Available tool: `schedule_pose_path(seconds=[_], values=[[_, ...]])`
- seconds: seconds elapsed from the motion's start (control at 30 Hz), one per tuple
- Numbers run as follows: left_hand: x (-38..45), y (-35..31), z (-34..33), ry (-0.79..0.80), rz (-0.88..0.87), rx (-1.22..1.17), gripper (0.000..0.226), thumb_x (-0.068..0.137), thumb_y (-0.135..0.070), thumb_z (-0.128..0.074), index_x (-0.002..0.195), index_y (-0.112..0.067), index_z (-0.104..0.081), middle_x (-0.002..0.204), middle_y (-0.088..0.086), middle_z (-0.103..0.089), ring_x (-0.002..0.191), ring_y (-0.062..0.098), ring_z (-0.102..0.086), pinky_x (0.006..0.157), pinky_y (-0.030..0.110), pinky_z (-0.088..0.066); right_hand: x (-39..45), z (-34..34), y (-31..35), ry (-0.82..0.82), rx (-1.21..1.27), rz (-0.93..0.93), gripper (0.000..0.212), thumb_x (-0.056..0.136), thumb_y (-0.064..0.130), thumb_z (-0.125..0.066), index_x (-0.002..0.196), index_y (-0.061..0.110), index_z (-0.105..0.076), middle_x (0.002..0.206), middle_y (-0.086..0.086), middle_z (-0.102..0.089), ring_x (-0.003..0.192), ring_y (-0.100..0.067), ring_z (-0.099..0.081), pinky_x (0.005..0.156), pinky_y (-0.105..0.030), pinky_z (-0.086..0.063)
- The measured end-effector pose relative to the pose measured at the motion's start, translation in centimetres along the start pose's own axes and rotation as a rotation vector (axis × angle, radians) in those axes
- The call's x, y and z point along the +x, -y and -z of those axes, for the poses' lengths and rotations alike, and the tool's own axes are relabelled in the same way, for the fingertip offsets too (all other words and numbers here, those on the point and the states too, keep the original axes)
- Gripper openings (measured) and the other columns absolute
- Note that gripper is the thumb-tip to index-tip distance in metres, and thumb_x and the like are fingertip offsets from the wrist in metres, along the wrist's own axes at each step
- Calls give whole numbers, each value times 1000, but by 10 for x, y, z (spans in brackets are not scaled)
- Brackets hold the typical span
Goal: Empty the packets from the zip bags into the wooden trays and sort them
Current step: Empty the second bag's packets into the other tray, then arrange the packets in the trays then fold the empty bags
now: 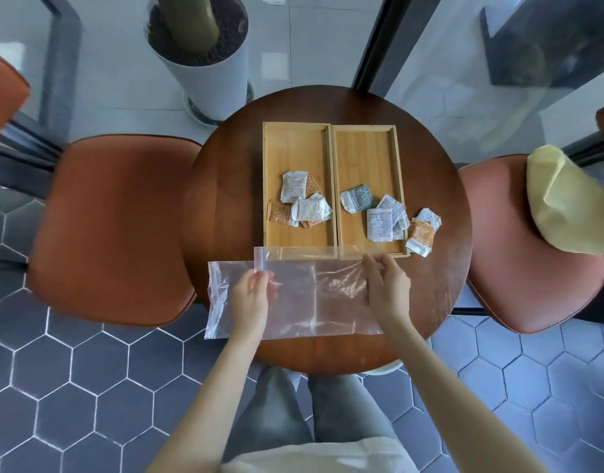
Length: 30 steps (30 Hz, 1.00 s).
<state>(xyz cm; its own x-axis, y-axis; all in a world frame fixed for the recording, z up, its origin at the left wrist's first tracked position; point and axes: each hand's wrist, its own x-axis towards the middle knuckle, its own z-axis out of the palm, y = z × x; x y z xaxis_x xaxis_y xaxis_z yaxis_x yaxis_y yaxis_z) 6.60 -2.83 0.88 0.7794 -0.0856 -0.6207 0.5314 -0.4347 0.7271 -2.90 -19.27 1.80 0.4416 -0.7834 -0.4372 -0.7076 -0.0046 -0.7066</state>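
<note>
Two wooden trays stand side by side on the round table. The left tray holds several white and orange packets. In the right tray lie several grey and white packets. Two packets rest on the table beside the right tray's rim. Empty clear zip bags lie flat, overlapping, at the table's near edge. My left hand pinches the red-striped zip end of the upper bag. My right hand presses on the bags' right part, fingers closed on the plastic.
The round wooden table sits between two orange chairs, the right one carrying a yellow bag. A white planter stands behind the table. One bag overhangs the table's left edge.
</note>
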Motion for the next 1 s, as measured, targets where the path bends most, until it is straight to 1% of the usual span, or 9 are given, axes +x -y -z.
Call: schedule_pose_path(seconds=[0.1,0.17,0.27,0.33,0.4,0.5,0.63,0.9,1.0], values=[[2,19,17,-193,-159,149,24,94,-15,-44,80,-3,-60,66,4,-54,62,14,-49,62,26,-41,-16,-32,-7,21,-89,53,26,94,34,-47,86,11,-57,59,9,-55,55,-14,-54,52,-31,-41],[5,31,29,-264,-235,236,25,93,-13,-45,75,-1,-56,61,2,-48,57,11,-43,57,16,-35,-22,-50,-15,36,-159,65,30,95,36,-44,91,9,-56,66,2,-59,62,-23,-58,55,-33,-43],[17,48,45,-321,-295,339,24,94,-14,-44,78,-1,-58,68,4,-51,64,20,-43,60,25,-30,-26,-74,-27,79,-273,102,33,95,38,-42,91,8,-54,67,-1,-59,58,-24,-55,48,-29,-36],[28,57,53,-330,-312,410,25,94,-15,-45,76,-2,-57,64,-1,-44,65,21,-41,59,24,-24,-26,-86,-34,74,-305,118,34,94,40,-42,85,9,-52,62,1,-57,54,-21,-52,44,-27,-31],[38,64,58,-313,-348,448,24,92,-14,-50,73,0,-58,60,-4,-43,66,24,-42,59,24,-23,-24,-95,-40,11,-319,125,34,94,41,-43,82,10,-52,65,-1,-56,61,-22,-51,49,-29,-32],[52,72,61,-287,-405,510,20,89,-12,-55,76,0,-64,70,10,-60,71,27,-46,62,25,-25,-18,-104,-46,-111,-416,238,30,93,32,-49,80,6,-56,72,-9,-60,75,-27,-50,58,-34,-38],[62,81,57,-324,-400,584,12,84,-14,-61,80,-5,-68,85,14,-65,79,32,-47,68,33,-36,-4,-110,-56,-156,-605,369,23,88,24,-59,75,4,-59,75,-13,-64,73,-35,-53,63,-40,-43],[67,86,52,-366,-349,519,13,83,-14,-62,91,-4,-62,95,17,-60,89,29,-49,70,23,-32,3,-113,-58,-150,-566,308,31,87,34,-58,93,3,-58,90,-16,-64,86,-35,-54,73,-43,-42],[69,82,54,-348,-335,451,18,84,-16,-61,97,-4,-59,97,17,-60,89,29,-51,76,36,-44,4,-111,-52,-149,-492,259,35,91,35,-53,107,4,-58,99,-13,-64,95,-33,-53,79,-41,-41]])
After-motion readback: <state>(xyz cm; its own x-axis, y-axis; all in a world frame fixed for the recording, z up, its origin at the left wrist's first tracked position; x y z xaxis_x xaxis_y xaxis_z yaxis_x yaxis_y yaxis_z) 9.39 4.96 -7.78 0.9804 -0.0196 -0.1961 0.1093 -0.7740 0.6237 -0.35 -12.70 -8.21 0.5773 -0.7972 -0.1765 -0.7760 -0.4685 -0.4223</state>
